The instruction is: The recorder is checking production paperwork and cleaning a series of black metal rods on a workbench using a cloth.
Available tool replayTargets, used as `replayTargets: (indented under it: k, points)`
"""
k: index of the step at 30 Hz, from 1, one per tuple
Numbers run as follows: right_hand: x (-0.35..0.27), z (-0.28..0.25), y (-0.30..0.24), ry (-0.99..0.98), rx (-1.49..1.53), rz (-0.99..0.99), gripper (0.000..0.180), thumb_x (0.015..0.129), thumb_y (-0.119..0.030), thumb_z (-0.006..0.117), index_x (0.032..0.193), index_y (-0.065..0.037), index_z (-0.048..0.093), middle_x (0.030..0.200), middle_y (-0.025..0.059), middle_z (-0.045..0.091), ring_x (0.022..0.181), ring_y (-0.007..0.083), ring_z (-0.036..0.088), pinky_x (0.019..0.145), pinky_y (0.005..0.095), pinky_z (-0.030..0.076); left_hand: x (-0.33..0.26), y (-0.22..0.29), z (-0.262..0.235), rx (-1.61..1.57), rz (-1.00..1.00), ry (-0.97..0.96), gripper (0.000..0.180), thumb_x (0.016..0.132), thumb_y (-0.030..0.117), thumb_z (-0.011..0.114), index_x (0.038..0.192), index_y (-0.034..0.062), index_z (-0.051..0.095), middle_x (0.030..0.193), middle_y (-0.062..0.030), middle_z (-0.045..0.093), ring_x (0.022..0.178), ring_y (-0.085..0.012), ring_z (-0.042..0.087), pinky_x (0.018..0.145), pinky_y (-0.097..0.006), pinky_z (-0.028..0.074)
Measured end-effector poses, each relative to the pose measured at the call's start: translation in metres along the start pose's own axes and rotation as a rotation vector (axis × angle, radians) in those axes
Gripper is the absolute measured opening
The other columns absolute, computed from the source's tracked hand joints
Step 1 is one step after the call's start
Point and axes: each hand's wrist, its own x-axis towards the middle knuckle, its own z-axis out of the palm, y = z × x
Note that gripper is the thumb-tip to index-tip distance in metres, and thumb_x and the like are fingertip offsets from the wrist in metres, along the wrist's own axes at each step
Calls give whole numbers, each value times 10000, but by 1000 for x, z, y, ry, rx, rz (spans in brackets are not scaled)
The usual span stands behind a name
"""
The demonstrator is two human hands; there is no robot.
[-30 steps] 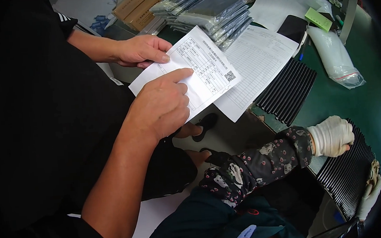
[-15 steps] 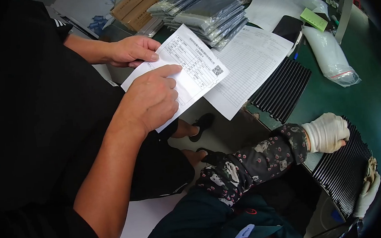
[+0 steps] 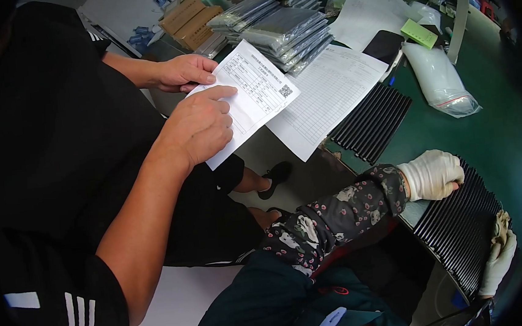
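My left hand [image 3: 432, 176], in a white glove under a dark flowered sleeve, rests at the far left of a row of thin black rods [image 3: 456, 230]. Its fingers are curled closed, and whatever is inside them is hidden. At the right ends of these rods lies my right hand [image 3: 499, 257], gloved too, with stained fingertips stretched along them. On my left, a person in black holds a white printed form [image 3: 254, 96] with one hand [image 3: 186, 72]; the index finger of their other hand [image 3: 200, 128] points at its table.
A second set of black rods [image 3: 373, 122] lies on the green table [image 3: 439, 133]. Beyond are a gridded sheet [image 3: 326, 96], stacked plastic-wrapped packs [image 3: 290, 32], a white bag [image 3: 439, 78], a light green pad [image 3: 419, 33] and cardboard boxes [image 3: 192, 22]. The person's legs stand beside the table.
The whole view has shifted a little, so most things sit slightly further left. My hands stay at the black rods, and the person still points at the form.
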Motion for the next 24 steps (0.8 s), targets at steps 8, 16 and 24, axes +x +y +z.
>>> replayTargets:
  k: [8,16,24]
  points:
    - [5,-1,-12,-10,-4,-3,409,912,-109,453,1301,12,419,1271,194,487,1172,349,480,1002,385,374,-4,-4,-3,57,82,1,138,719,160,692,831,93,646,834,-67,596,828,-258,603,741,-369,491]
    - [10,-15,-37,48,20,-48,365,867,-43,480,1229,-2,461,1128,188,525,1054,346,529,929,374,422,-7,3,-1,205,177,-7,199,678,189,720,838,104,638,827,-57,585,810,-250,594,717,-373,485]
    - [46,-58,-109,-167,327,206,555,769,-119,649,1287,-85,452,956,171,615,881,335,622,793,386,490,9,8,-34,329,255,-115,280,660,162,723,905,90,608,939,-67,609,922,-287,591,770,-405,486]
